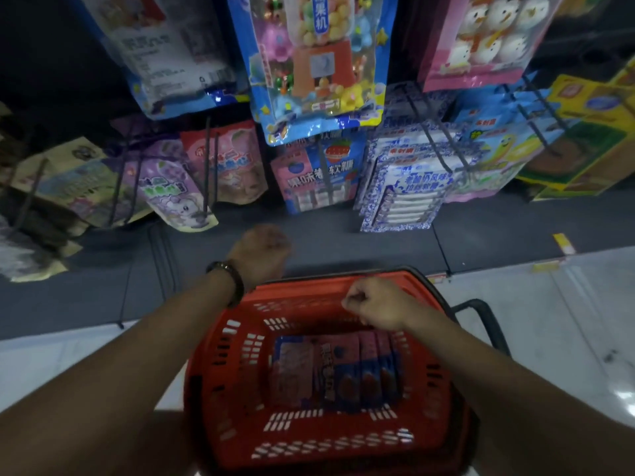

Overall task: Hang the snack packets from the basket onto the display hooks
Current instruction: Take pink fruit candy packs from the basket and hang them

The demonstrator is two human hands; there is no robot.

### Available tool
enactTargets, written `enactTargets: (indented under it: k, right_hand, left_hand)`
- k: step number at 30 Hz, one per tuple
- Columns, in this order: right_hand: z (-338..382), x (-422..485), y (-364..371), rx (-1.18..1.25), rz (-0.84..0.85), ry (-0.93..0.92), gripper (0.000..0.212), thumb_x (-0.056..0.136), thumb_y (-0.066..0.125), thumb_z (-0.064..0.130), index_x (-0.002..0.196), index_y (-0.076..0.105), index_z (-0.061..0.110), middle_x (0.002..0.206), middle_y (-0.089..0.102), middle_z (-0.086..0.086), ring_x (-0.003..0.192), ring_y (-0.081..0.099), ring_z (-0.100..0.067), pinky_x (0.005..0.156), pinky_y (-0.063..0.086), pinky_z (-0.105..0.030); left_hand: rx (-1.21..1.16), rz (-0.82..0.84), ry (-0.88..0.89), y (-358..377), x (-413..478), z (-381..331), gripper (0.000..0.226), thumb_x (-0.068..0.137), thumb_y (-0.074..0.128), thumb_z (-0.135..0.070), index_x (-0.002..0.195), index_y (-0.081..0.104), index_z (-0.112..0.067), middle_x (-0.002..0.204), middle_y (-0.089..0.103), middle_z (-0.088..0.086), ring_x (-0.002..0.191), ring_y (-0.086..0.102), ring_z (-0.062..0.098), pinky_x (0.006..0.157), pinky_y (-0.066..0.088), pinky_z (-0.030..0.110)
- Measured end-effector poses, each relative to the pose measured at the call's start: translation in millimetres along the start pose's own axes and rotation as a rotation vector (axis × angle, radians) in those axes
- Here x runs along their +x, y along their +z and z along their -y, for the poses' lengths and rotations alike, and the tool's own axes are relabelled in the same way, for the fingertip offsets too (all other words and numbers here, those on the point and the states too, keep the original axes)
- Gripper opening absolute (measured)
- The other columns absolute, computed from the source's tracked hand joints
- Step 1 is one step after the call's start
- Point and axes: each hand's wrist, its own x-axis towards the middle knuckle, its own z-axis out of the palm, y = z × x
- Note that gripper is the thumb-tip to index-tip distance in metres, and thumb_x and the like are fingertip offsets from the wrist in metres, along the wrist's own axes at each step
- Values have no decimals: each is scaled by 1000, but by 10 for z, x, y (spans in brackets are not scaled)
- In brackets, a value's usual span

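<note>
A red plastic basket (223, 389) stands on the floor right below me. Several pink and blue snack packets (338, 371) lie stacked on its bottom. My left hand (263, 254) hovers beyond the basket's far rim with its fingers curled and nothing in it. My right hand (376, 305) is a fist over the basket's far right part, also holding nothing. On the display in front, matching pink and blue packets (319, 176) hang from a dark wire hook (323, 156).
Purple and pink packets (178, 187) hang to the left. Blue-patterned white packets (405, 194) hang to the right, beside yellow boxes (584, 139). Large toy-candy bags (319, 63) hang higher up. The basket's black handle (488, 324) juts right over the pale floor.
</note>
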Motion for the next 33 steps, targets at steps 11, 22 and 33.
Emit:
enactTargets:
  k: [11,22,33]
  right_hand:
    - [-528,42,1249,0,110,409,41,103,66,24,135,65,-1,135,68,-19,126,65,-34,86,45,-27]
    - [-976,426,2177,232,53,553,58,104,61,42,154,47,17,162,45,-5,150,41,-34,116,44,-43]
    - [-612,230,1885,483,133,450,27,105,64,16,129,64,4,119,71,-20,115,69,-39,101,59,-51]
  left_hand:
    - [841,537,180,169,-700,505,32,103,61,-43,123,70,-20,128,71,4,118,64,26,84,40,25]
    - [872,610,120,183,-416,592,43,106,53,-46,140,61,-20,139,64,4,123,61,25,98,46,30]
    - [931,605,93,179,-437,644,40,104,55,-51,126,70,-21,129,70,4,116,65,26,100,52,38]
